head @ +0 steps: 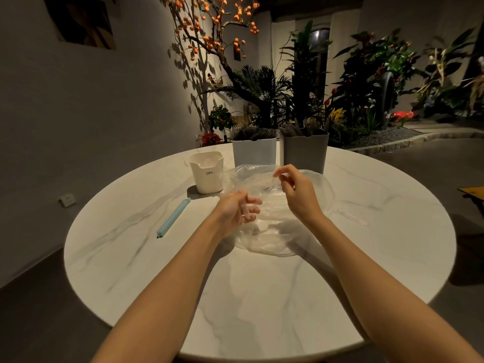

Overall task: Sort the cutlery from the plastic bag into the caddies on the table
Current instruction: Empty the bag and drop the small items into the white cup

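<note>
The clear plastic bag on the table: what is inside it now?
Inside the plastic bag only the fingers of the left hand show through the film. The right hand pinches its upper edge. No cutlery is visible inside; folds and glare may hide clear pieces.

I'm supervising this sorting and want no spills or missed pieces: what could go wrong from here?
1. The clear cutlery piece lying on the table right of the plastic bag is nearly invisible on the marble and could get overlooked or swept off.
2. The right hand pinches the bag's film close to the grey caddy; a pull might nudge it.
3. The left hand sits inside the bag, so remaining clear pieces may be hard to see.
</note>
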### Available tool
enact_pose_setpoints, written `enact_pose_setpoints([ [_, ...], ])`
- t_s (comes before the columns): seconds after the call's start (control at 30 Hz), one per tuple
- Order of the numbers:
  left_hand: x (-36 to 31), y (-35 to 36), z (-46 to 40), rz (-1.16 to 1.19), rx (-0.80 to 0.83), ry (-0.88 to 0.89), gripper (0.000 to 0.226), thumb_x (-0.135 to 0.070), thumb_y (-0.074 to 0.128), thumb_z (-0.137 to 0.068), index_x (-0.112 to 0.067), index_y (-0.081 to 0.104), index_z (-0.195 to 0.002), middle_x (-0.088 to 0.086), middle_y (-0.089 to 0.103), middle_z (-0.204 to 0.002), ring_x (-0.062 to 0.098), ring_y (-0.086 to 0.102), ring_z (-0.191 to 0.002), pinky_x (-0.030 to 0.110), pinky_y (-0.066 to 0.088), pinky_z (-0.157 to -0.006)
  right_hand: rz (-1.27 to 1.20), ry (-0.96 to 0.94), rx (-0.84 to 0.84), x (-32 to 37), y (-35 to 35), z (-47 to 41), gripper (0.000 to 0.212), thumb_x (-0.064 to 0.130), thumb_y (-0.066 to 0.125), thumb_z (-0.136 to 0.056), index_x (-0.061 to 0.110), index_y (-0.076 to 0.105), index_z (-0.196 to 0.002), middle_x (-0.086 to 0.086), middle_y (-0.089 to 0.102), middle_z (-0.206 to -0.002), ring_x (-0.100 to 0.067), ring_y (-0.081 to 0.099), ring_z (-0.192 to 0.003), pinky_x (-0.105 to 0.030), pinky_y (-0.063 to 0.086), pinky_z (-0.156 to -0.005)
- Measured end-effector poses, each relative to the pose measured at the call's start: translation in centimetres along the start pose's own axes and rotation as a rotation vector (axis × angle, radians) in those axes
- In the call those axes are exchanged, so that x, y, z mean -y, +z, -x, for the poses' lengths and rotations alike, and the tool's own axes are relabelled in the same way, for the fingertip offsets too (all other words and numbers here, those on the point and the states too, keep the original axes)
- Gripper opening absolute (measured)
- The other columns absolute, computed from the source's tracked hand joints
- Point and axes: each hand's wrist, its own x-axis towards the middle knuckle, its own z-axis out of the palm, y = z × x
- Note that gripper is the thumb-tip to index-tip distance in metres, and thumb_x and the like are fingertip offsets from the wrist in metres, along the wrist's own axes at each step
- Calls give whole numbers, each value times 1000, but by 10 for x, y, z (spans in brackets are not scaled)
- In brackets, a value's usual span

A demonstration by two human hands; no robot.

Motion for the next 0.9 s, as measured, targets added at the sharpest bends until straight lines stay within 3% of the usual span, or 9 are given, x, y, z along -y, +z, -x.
enact_pose_setpoints([
  [0.07, 1, 2, 4, -88, 98, -33, 24, -19, 31, -106, -9, 46, -89, 14, 63, -91, 18, 58, -65, 27, 48, -55, 7, -44, 32, 0, -1, 1, 18, 1, 52, -95, 12, 65, -99, 11, 59, -85, 7, 56, -70, -5, 43, -64],
  [0.13, 3, 7, 8, -134, 192, -59, 23, -20, 32, -106, -10, 46, -91, 12, 62, -87, 18, 58, -65, 26, 48, -56, 51, -87, 93, 2, 2, 3, 15, 5, 56, -94, 10, 64, -105, 8, 60, -82, 0, 57, -68, -7, 45, -67],
  [0.23, 1, 14, 11, -37, 251, -81, 21, -21, 31, -106, -10, 47, -98, 8, 57, -78, 12, 52, -56, 22, 43, -51, 65, -69, 110, 5, 5, 3, 12, 12, 59, -94, 10, 56, -105, 3, 58, -74, -6, 55, -64, -8, 44, -63],
  [0.37, 2, 19, 11, 23, 305, -96, 24, -25, 30, -106, -9, 48, -105, 3, 49, -72, 6, 37, -48, 17, 34, -46, 56, -42, 87, 4, 3, 4, 11, 14, 62, -92, 8, 55, -99, 4, 59, -78, -2, 58, -64, -6, 46, -62],
  [0.7, 3, 38, 10, -306, 169, 20, 29, -40, 48, -99, -12, 52, -93, -1, 43, -63, 8, 35, -53, 16, 37, -51, 42, 17, -4, 3, -10, 4, 15, 18, 57, -96, 6, 66, -96, 5, 62, -71, -6, 59, -58, -13, 50, -59],
  [0.8, 7, 49, 12, -444, 136, 88, 29, -40, 50, -97, -13, 50, -86, 0, 45, -64, 9, 36, -54, 15, 39, -51, 100, 8, -111, 5, -16, 5, 17, 21, 57, -96, 7, 66, -97, 6, 60, -72, -3, 56, -59, -8, 46, -60],
  [0.9, 12, 60, 13, -522, 111, 156, 24, -36, 53, -97, -14, 52, -88, 1, 46, -64, 8, 37, -54, 15, 39, -49, 128, 32, -182, 2, -24, 7, 19, 22, 56, -96, 6, 66, -97, 4, 59, -71, -6, 55, -60, -16, 48, -61],
])
